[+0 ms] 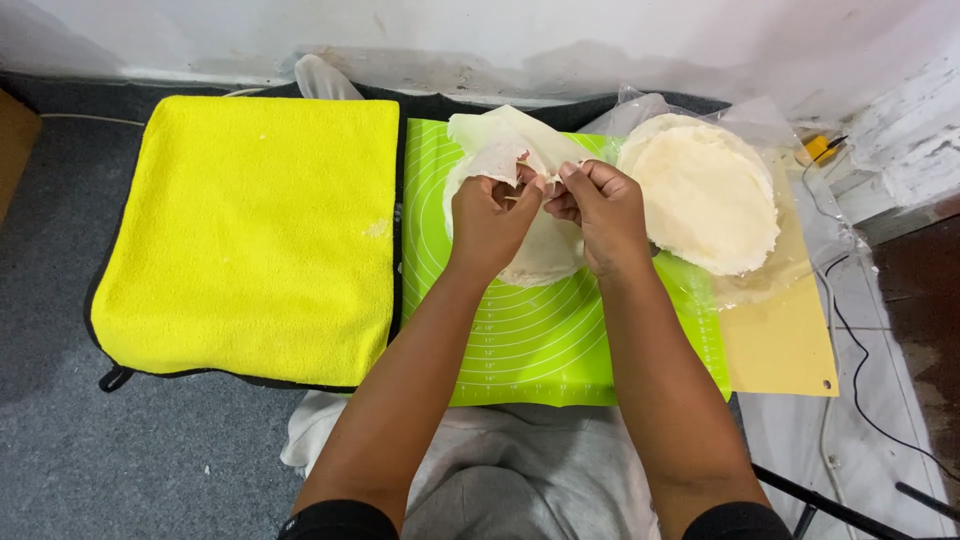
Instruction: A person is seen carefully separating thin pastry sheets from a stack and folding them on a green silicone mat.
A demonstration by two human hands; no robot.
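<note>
Evidently mid-separation, the left hand and right hand pinch a thin dough sheet, its far part lifted off the small stack on the green mat, while the larger stack waits right, the yellow towel bare.

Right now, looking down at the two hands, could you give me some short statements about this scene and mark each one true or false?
1. Both hands, left hand and right hand, pinch a thin pale sheet of dough. True.
2. The yellow towel lies to the right of the green mat. False: it lies to the left.
3. A stack of round pale sheets sits on clear plastic to the right of the hands. True.
4. The hands hold a rolling pin. False: none is visible; they hold only the sheet.
5. The green mat carries printed circles. True.
</note>
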